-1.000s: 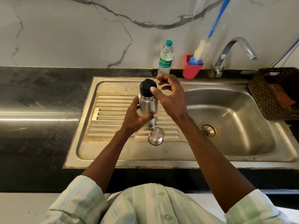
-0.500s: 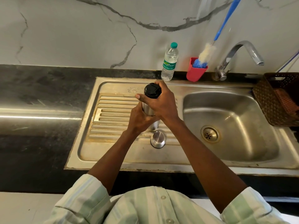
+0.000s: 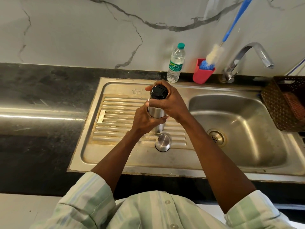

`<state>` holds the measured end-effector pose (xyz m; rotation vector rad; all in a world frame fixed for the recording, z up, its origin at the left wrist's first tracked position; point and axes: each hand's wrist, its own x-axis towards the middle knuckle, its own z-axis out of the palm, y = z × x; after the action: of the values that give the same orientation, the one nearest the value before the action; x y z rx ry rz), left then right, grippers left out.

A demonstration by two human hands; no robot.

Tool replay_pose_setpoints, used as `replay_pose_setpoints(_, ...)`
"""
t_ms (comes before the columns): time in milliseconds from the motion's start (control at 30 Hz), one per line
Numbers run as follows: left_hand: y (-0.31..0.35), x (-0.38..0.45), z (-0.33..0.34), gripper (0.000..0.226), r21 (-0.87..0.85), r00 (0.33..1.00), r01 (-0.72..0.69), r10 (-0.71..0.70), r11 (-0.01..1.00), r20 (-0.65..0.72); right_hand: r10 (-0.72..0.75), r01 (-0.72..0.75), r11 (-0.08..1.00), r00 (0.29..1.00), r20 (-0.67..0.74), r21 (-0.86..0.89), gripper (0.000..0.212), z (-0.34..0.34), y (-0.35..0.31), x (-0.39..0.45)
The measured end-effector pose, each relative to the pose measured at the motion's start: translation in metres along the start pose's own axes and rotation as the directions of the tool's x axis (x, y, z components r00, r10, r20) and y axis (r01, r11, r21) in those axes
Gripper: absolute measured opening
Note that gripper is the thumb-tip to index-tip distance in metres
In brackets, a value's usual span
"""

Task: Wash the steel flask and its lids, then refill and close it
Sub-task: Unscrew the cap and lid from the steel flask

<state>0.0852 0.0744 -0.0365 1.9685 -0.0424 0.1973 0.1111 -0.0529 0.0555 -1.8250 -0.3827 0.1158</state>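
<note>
Frame center: left hand (image 3: 145, 118) grips upright flask (image 3: 156, 116); right hand (image 3: 170, 103) wraps black lid (image 3: 158, 92) directly above.

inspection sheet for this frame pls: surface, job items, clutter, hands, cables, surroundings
Surface: steel sink unit set in a dark counter; ribbed drainboard on the left, basin on the right, no standing water seen.
Job's things: steel flask upright over the drainboard, black inner lid on its mouth; steel outer cap lies apart on the drainboard, nearer the person.
Clutter: water bottle, red cup holding a bottle brush, brown basket with a cloth.
Hands: left hand holds the flask body; right hand has its grip round the black inner lid.
Cables: thin line at far right edge, unclear.
Surroundings: marble wall, tap not running.
</note>
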Motion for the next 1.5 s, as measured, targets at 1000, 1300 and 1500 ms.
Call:
replay_pose_setpoints(1000,-0.003,0.0,0.001,0.068,0.026,1.0,-0.01,0.009,1.0,0.022,-0.005,-0.01,0.996,0.986,-0.166,-0.091,0.063,-0.001,0.005,-0.021)
replay_pose_setpoints(1300,-0.002,-0.001,0.004,0.062,0.027,1.0,-0.009,0.01,1.0,-0.008,0.086,-0.084,0.992,0.996,0.021,-0.099,0.069,-0.021,0.007,-0.013)
replay_pose_setpoints(1500,-0.002,0.0,0.001,0.065,0.053,0.999,-0.01,0.008,0.999,0.039,0.025,-0.037,0.995,0.991,-0.132,-0.094,0.067,0.009,0.003,-0.017)
